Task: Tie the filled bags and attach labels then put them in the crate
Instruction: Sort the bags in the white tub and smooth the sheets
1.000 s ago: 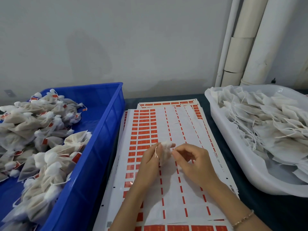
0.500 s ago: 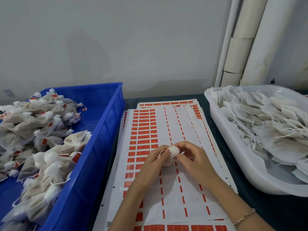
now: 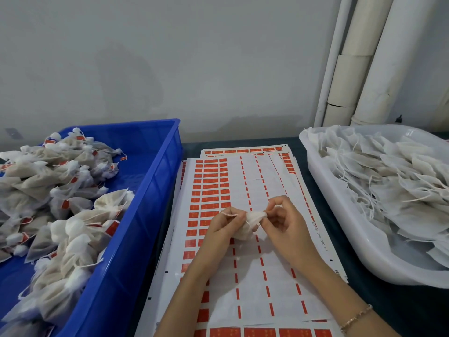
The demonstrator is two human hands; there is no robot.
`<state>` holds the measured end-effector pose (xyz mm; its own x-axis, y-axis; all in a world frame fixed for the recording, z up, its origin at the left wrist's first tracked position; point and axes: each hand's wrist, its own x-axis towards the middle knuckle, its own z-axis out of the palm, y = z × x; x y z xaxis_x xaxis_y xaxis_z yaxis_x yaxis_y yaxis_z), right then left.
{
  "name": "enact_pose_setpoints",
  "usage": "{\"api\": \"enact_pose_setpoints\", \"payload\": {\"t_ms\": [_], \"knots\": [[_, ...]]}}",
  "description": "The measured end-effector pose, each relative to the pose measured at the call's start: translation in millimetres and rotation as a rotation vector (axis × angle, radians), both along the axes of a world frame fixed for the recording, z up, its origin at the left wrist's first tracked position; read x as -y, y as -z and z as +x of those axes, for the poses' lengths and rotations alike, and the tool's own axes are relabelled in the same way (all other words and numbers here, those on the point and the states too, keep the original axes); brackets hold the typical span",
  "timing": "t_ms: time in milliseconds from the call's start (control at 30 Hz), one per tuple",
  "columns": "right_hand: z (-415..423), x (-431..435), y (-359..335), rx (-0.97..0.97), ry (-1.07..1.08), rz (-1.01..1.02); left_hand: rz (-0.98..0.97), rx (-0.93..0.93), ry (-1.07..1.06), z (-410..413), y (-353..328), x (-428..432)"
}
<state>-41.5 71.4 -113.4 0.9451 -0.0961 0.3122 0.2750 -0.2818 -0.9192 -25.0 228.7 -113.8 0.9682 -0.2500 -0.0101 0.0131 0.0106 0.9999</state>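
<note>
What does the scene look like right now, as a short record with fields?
left hand: pinches the string of the bag
right hand: grips the bag's gathered top
bag: small, white, held above the label sheets; no label visible on it
crate: blue, on the left, holds tied bags with red labels
tub: white, on the right, holds loose bags with trailing strings
label sheets: stacked between crate and tub, red labels remaining
</note>
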Motion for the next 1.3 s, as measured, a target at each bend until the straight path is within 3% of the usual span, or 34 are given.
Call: {"api": "enact_pose_setpoints", "payload": {"t_ms": [167, 367, 533, 667, 833, 1067, 1133, 1300], "knots": [[-0.8, -1.5, -0.3, 0.022, 0.045, -0.052, -0.068, -0.026, -0.028, 0.5, -1.7, 0.8], [-0.1, 8.0, -7.9, -0.054, -0.019, 0.279, 0.111, 0.104, -0.004, -2.6, -0.1, 0.8], [1.2, 10.0, -13.0, -0.048, 0.087, 0.3, 0.145, 0.17, 0.007, -3.8, -1.6, 4.7], [0.3, 10.7, -11.7, 0.027, 0.199, 0.161, 0.133, 0.153, -0.06, -2.6, -1.2, 1.8], [-4.4, 4.7, -10.2, 0.183, 0.227, -0.039, 0.254, 0.163, -0.116, -3.9, 3.7, -6.4], [-3.3, -0.7, -4.5, 0.089, 0.105, -0.194, 0.054, 0.205, -0.021, -8.6, -0.7, -8.5], [-3.7, -5.0, -3.3, 0.002, 0.02, -0.2, 0.002, 0.249, -0.022, -10.3, 0.5, -5.7], [-3.5, -6.8, -4.3, -0.027, -0.027, -0.071, 0.081, 0.257, 0.029, -11.0, 4.0, -4.6]]}}
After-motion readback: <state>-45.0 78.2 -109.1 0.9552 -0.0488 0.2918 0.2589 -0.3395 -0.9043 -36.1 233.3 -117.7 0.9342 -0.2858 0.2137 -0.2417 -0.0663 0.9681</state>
